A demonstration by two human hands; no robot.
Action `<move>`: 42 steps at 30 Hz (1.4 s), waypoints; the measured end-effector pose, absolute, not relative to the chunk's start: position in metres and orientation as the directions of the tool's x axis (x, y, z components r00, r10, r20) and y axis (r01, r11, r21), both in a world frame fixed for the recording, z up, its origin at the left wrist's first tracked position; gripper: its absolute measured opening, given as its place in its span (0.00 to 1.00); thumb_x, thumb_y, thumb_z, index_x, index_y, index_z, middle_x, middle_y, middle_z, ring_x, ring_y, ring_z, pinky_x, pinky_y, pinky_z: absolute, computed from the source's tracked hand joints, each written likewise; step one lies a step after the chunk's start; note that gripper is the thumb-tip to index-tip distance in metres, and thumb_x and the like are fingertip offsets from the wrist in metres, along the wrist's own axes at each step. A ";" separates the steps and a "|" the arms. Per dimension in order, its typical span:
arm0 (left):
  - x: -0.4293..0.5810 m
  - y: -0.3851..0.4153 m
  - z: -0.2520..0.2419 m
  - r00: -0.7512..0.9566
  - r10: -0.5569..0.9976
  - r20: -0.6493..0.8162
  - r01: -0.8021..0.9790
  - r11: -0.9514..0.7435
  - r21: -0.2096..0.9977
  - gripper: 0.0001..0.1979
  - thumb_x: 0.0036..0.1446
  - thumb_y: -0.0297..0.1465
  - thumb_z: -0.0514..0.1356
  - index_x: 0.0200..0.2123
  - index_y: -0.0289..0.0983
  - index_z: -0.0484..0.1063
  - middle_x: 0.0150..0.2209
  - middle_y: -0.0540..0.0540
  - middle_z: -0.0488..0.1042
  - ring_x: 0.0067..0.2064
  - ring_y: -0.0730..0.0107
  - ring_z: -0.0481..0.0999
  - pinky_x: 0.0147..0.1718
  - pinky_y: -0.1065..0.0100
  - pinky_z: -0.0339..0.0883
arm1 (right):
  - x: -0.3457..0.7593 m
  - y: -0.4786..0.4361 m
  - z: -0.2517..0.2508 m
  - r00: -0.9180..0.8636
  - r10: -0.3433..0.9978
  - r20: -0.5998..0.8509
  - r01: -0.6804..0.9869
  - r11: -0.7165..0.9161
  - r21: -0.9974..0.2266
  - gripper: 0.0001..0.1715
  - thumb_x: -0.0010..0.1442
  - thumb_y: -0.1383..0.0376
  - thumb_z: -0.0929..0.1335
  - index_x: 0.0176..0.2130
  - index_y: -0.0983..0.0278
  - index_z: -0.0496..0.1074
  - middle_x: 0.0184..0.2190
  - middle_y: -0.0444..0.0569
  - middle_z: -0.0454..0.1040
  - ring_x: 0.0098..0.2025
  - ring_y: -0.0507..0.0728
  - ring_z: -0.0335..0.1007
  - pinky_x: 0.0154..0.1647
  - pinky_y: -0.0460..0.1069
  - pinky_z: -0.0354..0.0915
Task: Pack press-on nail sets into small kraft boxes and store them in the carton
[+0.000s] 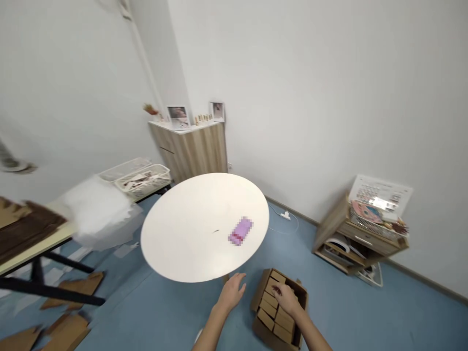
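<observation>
On the floor stands an open cardboard carton (256, 306) packed with small brown boxes (269, 299). My right hand (287, 299) is over the carton, its fingers bent down and slightly apart above the small boxes. Whether the fingertips touch a box is not clear. Just beyond the front edge of the round white table (190, 219), my left hand (231, 293) hovers with fingers spread and nothing in it. A purple pixelated oblong (242, 230) lies on the tabletop, with a small thin dark piece (215, 231) to its left.
A wooden cabinet (197, 153) with framed pictures stands in the back corner. At right is a low shelf unit (360, 239) holding a basket. The left table (69, 229) bears white wrapping (98, 209) and a white basket (144, 180). Cardboard scraps (73, 290) and a power strip (285, 215) lie on the floor.
</observation>
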State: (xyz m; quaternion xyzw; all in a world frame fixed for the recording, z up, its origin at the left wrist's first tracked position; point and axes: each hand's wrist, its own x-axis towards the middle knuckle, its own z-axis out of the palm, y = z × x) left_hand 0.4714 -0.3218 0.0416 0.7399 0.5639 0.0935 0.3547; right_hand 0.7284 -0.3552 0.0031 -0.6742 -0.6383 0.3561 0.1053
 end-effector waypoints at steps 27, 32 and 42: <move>-0.118 -0.273 0.119 -0.233 0.967 -0.100 0.746 0.243 0.620 0.24 0.62 0.40 0.46 0.57 0.41 0.68 0.56 0.44 0.71 0.55 0.59 0.72 0.56 0.59 0.64 | 0.142 -0.097 0.108 -0.548 0.830 -0.100 0.582 0.293 -0.759 0.22 0.59 0.58 0.61 0.47 0.63 0.76 0.46 0.53 0.78 0.44 0.59 0.75 0.48 0.52 0.66; -0.165 -0.217 0.101 -0.234 0.968 -0.092 0.771 0.243 0.589 0.25 0.62 0.40 0.47 0.61 0.42 0.63 0.65 0.45 0.61 0.65 0.59 0.61 0.61 0.59 0.59 | 0.086 -0.021 0.101 -0.533 0.843 -0.079 0.599 0.310 -0.738 0.21 0.60 0.60 0.61 0.47 0.63 0.76 0.46 0.52 0.78 0.45 0.58 0.74 0.48 0.51 0.66; -0.277 -0.047 0.106 -0.193 0.976 -0.097 0.867 0.216 0.448 0.30 0.58 0.35 0.51 0.65 0.40 0.57 0.69 0.45 0.51 0.69 0.61 0.50 0.66 0.56 0.47 | -0.014 0.175 0.125 -0.429 0.902 -0.053 0.732 0.313 -0.605 0.19 0.59 0.63 0.62 0.47 0.63 0.76 0.46 0.51 0.78 0.48 0.59 0.74 0.48 0.49 0.64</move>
